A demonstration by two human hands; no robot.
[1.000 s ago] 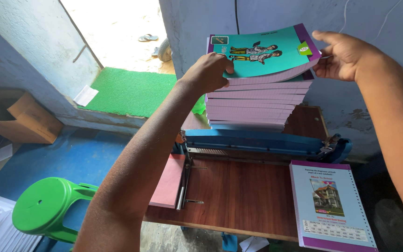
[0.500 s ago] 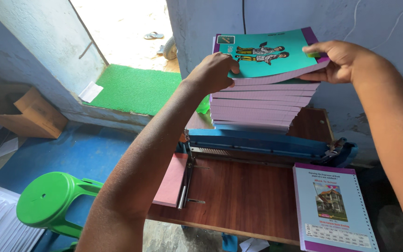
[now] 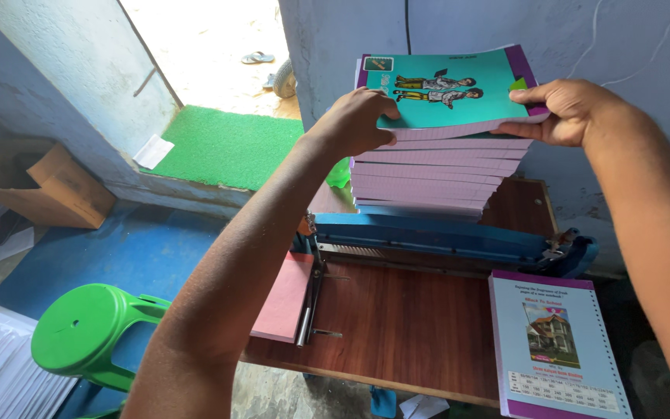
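Left hand (image 3: 358, 120) and right hand (image 3: 564, 110) gripping opposite edges of a teal-covered book (image 3: 447, 93) atop a stack of books (image 3: 428, 174), behind a blue paper cutter (image 3: 443, 237) on a wooden table (image 3: 405, 326), green stool (image 3: 91, 334) lower left.

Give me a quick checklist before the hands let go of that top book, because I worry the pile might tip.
1. Left hand on the teal book: ok, fingers on its left edge.
2. Right hand gripping the right edge: ok.
3. Teal book square with the stack: not ok, it sits tilted.
4. Stack edges aligned: not ok, the layers are offset.
5. Stack base seated behind the blue cutter bar: cannot tell.
6. Table in front free: ok, except the purple booklet.
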